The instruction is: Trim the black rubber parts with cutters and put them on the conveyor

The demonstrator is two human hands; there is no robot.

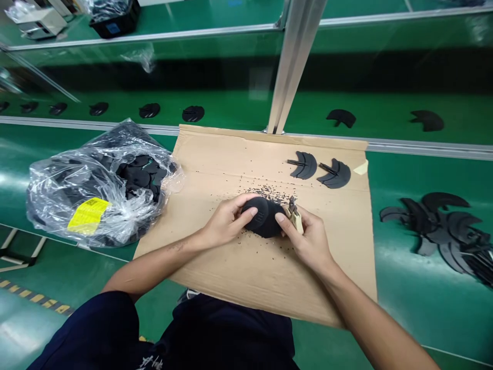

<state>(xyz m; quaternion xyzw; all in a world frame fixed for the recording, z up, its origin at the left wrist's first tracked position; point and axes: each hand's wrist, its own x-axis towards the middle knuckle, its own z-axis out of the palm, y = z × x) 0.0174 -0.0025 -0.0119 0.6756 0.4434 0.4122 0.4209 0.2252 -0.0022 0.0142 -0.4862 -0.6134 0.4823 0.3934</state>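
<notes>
My left hand (227, 221) is closed on a black rounded plastic part (262, 220) with faint raised marks, its thumb lying on top. Cream-handled cutting pliers (296, 218) sit in my closed right hand (311, 239), dark jaws pointing away from me. The right thumb also presses on the near right side of the black part. Both hands are above a brown cardboard sheet (215, 267). Small black scraps (269, 192) lie scattered on it, thickest just beyond the part. Two black curved pieces with thin stems (304, 165) rest on the cardboard's far right.
At the left stands a clear plastic bag (115, 169) of black parts, with a yellow label. A heap of black curved pieces (447, 226) lies on the green table at the right. A metal post (295, 67) rises behind the cardboard. Several black parts (149, 110) line the back.
</notes>
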